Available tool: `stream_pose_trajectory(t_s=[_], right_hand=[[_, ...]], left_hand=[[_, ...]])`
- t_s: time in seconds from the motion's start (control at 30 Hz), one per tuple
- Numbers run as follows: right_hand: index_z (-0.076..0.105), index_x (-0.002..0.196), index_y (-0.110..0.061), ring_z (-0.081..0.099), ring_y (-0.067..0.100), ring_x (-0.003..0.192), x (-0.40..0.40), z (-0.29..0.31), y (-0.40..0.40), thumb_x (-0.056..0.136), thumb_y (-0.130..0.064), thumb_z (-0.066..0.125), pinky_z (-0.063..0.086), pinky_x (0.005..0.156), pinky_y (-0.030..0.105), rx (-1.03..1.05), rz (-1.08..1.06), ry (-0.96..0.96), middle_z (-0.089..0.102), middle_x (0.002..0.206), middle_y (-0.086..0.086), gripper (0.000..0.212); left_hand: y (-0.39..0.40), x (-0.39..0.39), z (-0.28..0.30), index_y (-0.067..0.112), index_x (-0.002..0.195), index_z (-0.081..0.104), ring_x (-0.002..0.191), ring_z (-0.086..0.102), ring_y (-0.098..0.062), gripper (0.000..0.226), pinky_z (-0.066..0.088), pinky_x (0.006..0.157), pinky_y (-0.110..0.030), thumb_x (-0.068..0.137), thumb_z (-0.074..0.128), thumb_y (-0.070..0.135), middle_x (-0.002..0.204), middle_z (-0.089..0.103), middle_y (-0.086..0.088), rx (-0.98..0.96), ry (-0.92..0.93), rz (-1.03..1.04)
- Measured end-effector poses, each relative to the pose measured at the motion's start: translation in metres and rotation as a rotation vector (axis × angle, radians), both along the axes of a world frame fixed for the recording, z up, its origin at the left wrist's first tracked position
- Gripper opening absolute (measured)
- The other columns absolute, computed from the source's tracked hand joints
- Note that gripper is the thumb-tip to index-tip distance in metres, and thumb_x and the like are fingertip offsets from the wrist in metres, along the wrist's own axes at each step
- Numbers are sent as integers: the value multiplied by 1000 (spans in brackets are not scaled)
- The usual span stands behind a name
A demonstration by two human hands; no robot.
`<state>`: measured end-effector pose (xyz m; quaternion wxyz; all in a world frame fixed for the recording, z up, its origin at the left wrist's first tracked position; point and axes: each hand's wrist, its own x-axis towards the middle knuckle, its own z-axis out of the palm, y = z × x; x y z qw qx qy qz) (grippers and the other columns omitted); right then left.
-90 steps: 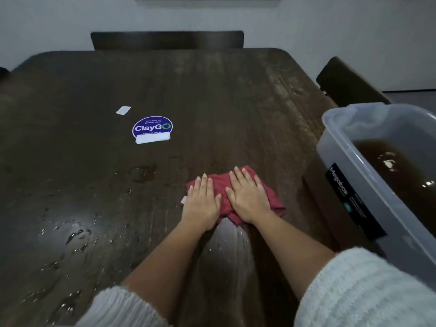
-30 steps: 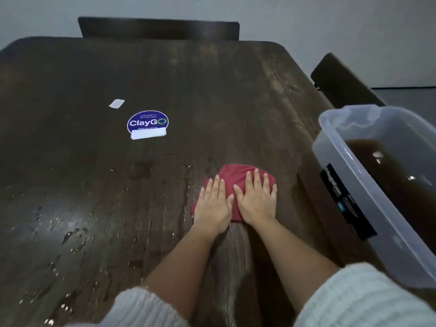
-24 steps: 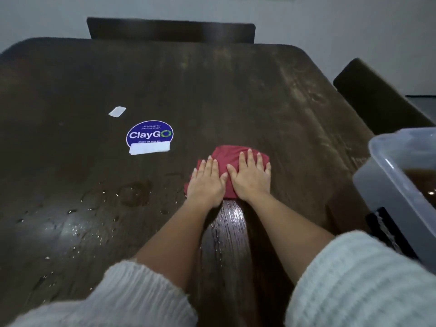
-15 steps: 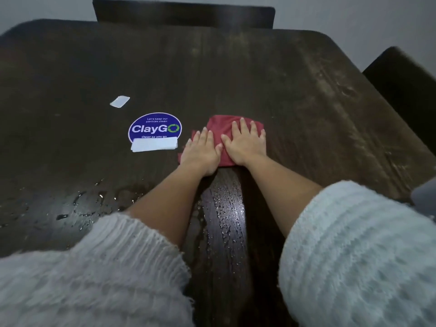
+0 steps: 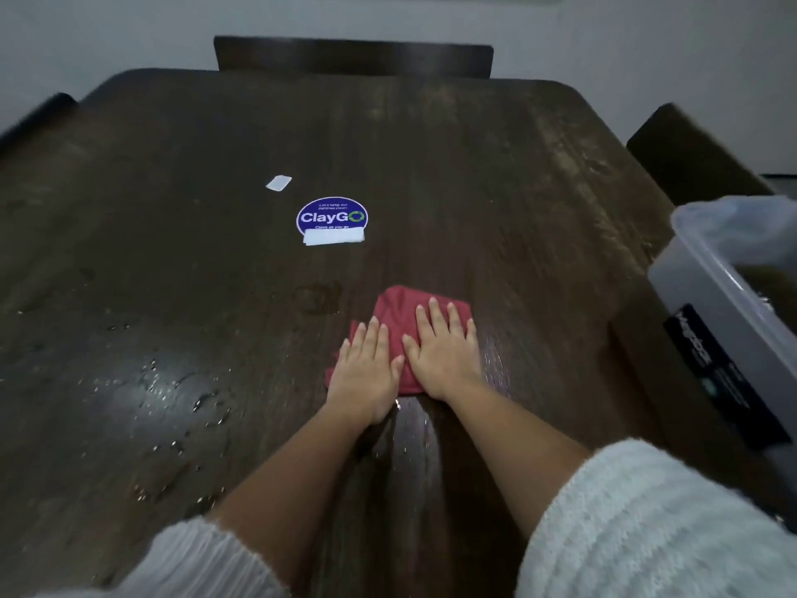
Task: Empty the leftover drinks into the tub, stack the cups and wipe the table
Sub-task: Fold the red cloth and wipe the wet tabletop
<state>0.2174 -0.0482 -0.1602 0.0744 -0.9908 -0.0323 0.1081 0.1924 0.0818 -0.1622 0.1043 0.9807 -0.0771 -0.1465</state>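
A red cloth (image 5: pixel 399 308) lies flat on the dark wooden table (image 5: pixel 496 200), near its middle. My left hand (image 5: pixel 366 373) and my right hand (image 5: pixel 444 356) press on the cloth side by side, fingers straight. A wet streak runs from the cloth back toward me between my forearms. Water droplets (image 5: pixel 172 390) are scattered over the table to the left. The clear plastic tub (image 5: pixel 707 291) with brown liquid stands at the right edge, partly out of frame. No cups are in view.
A round blue ClayGo sticker (image 5: pixel 332 217) and a small white tag (image 5: pixel 278 183) lie beyond the cloth to the left. Dark chairs stand at the far side (image 5: pixel 353 58) and at the right (image 5: pixel 690 157).
Both hands pushed the cloth away up to the sticker, then drew it back toward me. The tub has come back into view at the right.
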Motion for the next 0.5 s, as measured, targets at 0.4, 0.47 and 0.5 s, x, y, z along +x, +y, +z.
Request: stream_pose_trajectory(t_s=[0.4, 0.47, 0.5], right_hand=[[1, 156, -19, -7, 23, 151, -269, 3, 40, 94, -57, -6, -7, 119, 44, -34, -133, 53, -3, 164, 2, 73], [-1, 156, -18, -8, 23, 151, -297, 2, 46, 85, -58, -14, -7, 119, 45, -36, -153, 61, -4, 164, 3, 83], [-3, 156, -17, -8, 24, 151, -312, 2, 50, 83, -58, -15, -7, 119, 45, -39, -161, 67, -5, 164, 3, 84]], left_hand=[[46, -249, 6, 10, 152, -8, 148, -14, -18, 60, -9, 118, -34, 104, 12, 41, 161, -14, -6, 2, 5, -162], [53, -277, 5, 10, 152, -9, 147, -16, -18, 61, -10, 118, -34, 104, 12, 41, 160, -16, -6, -7, 9, -177], [56, -290, 6, 10, 152, -10, 147, -17, -18, 61, -11, 118, -34, 104, 12, 41, 160, -17, -6, -3, 14, -183]])
